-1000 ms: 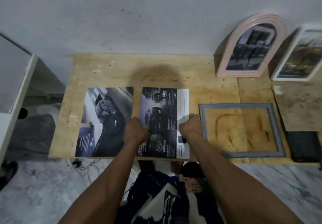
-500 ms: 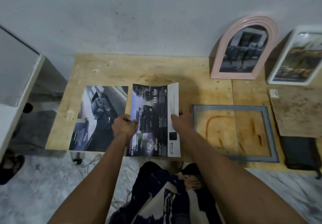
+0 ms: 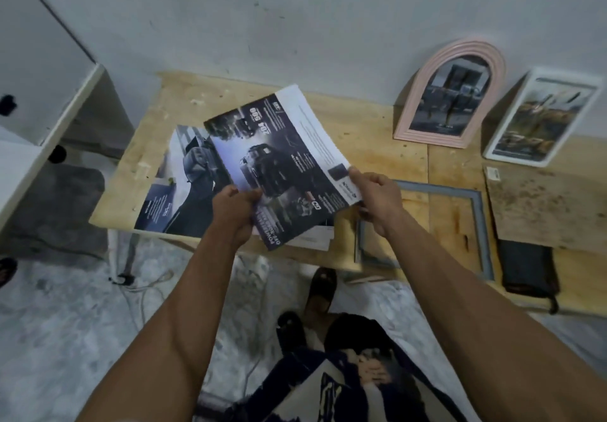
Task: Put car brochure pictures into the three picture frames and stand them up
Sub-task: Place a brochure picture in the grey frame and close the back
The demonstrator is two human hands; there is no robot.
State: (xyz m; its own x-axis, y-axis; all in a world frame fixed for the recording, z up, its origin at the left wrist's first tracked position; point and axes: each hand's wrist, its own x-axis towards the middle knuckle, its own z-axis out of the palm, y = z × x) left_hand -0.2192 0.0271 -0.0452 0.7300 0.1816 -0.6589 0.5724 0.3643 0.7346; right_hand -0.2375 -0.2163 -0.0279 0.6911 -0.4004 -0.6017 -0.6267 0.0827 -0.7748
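I hold a dark car brochure page (image 3: 279, 159) lifted off the plywood table (image 3: 371, 139), tilted. My left hand (image 3: 235, 209) grips its lower left edge and my right hand (image 3: 377, 196) pinches its right white margin. A second brochure page (image 3: 184, 185) with a dark car lies flat on the table's left. An empty grey rectangular frame (image 3: 479, 224) lies flat to the right of my hands. A pink arched frame (image 3: 451, 93) and a white rectangular frame (image 3: 542, 119), both with pictures, lean upright against the wall.
A brown backing board (image 3: 551, 205) lies on the table's right, with a black pouch (image 3: 528, 267) at the front edge. White papers (image 3: 315, 237) lie under the lifted page. A white cabinet (image 3: 42, 99) stands left. Cables (image 3: 141, 283) and my sandalled foot (image 3: 320, 290) are on the floor.
Both hands have lifted the brochure page off the table and turned it clockwise. My head has moved, shifting the view.
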